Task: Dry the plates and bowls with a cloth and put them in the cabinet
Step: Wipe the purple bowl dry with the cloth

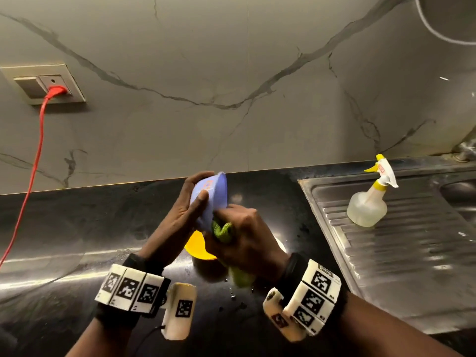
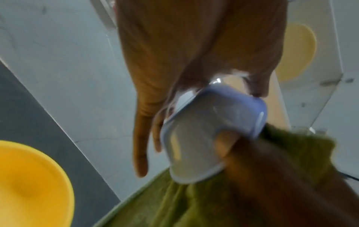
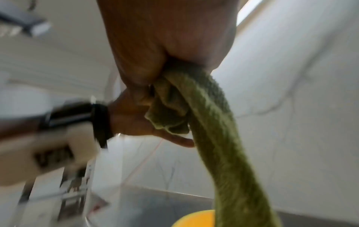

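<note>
Above the black counter my left hand (image 1: 190, 202) holds a small lilac bowl (image 1: 215, 197) tilted on its side, thumb and fingers clasped round its rim. My right hand (image 1: 242, 228) grips a bunched green cloth (image 1: 222, 231) and presses it against the bowl's lower edge. In the left wrist view the bowl (image 2: 209, 135) shows its pale inside, with the cloth (image 2: 194, 199) under it. The right wrist view shows the cloth (image 3: 213, 130) hanging from my fist in a long tail. A yellow bowl (image 1: 198, 247) sits on the counter right under my hands, partly hidden by them.
A steel sink drainboard (image 1: 412, 253) lies to the right with a clear spray bottle (image 1: 368, 202) standing on it. A red cable (image 1: 33, 161) runs down from a wall socket (image 1: 49, 85) at the left. Water drops (image 1: 233, 296) dot the counter (image 1: 77, 228) near my wrists.
</note>
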A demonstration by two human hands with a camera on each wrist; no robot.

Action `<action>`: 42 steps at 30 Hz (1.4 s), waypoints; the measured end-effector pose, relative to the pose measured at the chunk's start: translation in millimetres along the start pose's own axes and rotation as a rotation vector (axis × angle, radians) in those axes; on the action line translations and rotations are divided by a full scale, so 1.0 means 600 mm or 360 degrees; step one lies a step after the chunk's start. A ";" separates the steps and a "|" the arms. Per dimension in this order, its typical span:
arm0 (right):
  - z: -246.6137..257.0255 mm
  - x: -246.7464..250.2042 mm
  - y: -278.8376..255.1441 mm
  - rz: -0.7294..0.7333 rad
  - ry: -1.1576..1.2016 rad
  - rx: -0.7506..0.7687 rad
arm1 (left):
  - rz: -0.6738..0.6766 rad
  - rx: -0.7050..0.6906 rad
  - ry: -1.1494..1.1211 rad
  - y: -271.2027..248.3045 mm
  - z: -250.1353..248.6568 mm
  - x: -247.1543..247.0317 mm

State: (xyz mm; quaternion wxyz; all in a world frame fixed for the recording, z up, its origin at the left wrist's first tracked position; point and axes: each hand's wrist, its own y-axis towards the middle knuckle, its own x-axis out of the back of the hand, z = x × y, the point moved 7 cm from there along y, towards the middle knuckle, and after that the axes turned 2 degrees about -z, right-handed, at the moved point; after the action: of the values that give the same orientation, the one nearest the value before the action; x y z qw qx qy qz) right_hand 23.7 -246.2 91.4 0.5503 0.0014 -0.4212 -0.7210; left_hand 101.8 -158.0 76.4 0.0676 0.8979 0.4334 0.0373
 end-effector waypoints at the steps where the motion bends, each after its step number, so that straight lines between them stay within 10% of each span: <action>1: 0.004 -0.007 -0.001 0.0073 -0.0228 0.0181 | 0.0017 0.0085 -0.0044 0.003 -0.001 0.001; 4: 0.003 -0.027 -0.013 0.0167 -0.0578 0.0373 | -0.0027 0.0362 -0.0303 0.006 0.005 0.002; 8: -0.004 -0.045 -0.023 0.0121 -0.0562 0.0114 | -0.0318 0.0152 -0.0180 0.013 0.001 0.010; 15: -0.042 -0.035 0.001 0.0297 0.0753 -0.0617 | -0.0328 -0.0230 0.0020 -0.001 -0.008 0.005; 19: -0.029 -0.013 0.000 0.0221 0.0472 -0.0379 | -0.0187 -0.0215 0.0234 -0.001 -0.008 0.003; 24: -0.006 -0.023 -0.007 0.0302 -0.0393 0.0297 | -0.0149 0.0396 -0.0288 0.001 0.009 0.005; 28: -0.014 -0.034 -0.015 0.0197 -0.0272 0.0076 | -0.0434 0.0269 -0.0278 0.014 0.004 0.018; 36: -0.020 -0.040 -0.015 0.0369 0.1214 -0.0744 | -0.0496 -0.0277 0.0068 -0.005 -0.006 0.012; 42: -0.018 -0.002 0.005 0.0209 0.0474 -0.0279 | -0.0389 -0.0041 0.0042 0.018 -0.006 0.025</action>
State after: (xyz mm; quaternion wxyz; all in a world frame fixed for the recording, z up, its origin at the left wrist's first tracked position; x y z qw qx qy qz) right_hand 31.4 -251.9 86.0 0.6504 0.0327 -0.2697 -0.7094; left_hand 119.2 -152.4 81.8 0.0776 0.8368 0.5400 0.0462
